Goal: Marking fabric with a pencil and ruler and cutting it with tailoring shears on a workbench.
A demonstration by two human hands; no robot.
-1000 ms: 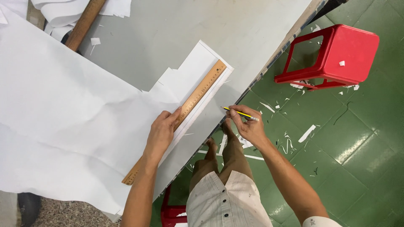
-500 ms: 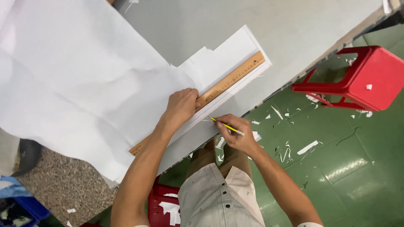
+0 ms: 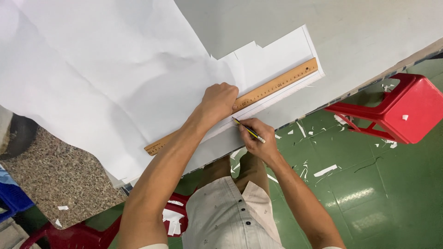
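1. We take the wooden ruler as our landmark; it lies slantwise on the grey table, its far end near the table's edge.
2. Our left hand presses flat, knuckles up, on the ruler's middle, pinning it to the paper beneath.
3. Our right hand sits just on the near side of the ruler, fingers closed around a yellow-and-black pencil; the pencil's tip touches the paper right at the ruler's near edge, close beside the left hand.
4. The two hands are near each other but not touching.
5. Under the ruler lies a stepped white card piece, which reaches past the ruler's far end; a large creased white sheet spreads from the ruler's left half across the table and over its edge.
6. Beyond the ruler's far end, off the table, a red plastic stool stands on the green floor, which is strewn with white paper scraps.
7. Below the ruler's near end we see a speckled stone floor patch and the corner of a blue crate; whether it holds anything we cannot tell.
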